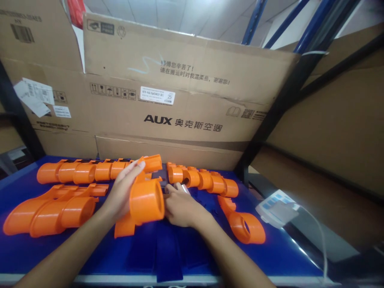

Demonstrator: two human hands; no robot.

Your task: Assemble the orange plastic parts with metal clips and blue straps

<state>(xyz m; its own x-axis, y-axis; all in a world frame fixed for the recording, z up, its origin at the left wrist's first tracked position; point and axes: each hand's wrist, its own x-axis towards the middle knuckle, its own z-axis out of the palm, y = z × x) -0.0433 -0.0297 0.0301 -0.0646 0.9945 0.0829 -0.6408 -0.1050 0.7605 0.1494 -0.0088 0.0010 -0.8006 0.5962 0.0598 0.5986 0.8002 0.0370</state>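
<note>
My left hand (121, 194) is closed around an orange plastic part (147, 202) with a wide ring at one end, held up above the blue table. Just right of that ring, my right hand (183, 206) has its fingers curled inward. A small silvery-white piece (186, 189) shows beside its knuckles; whether the hand grips it, I cannot tell. Behind both hands lies a dark flat object (162, 174), mostly covered. Dark blue flat strips (169, 256) lie on the table below my hands.
Similar orange parts stand in a back-left row (84, 173), a front-left group (49, 216) and a back-right row (205, 180). One lone orange part (250, 230) lies at right. A white power strip (277, 208) with a cable sits beyond the table's right edge. Cardboard (120, 116) walls the back.
</note>
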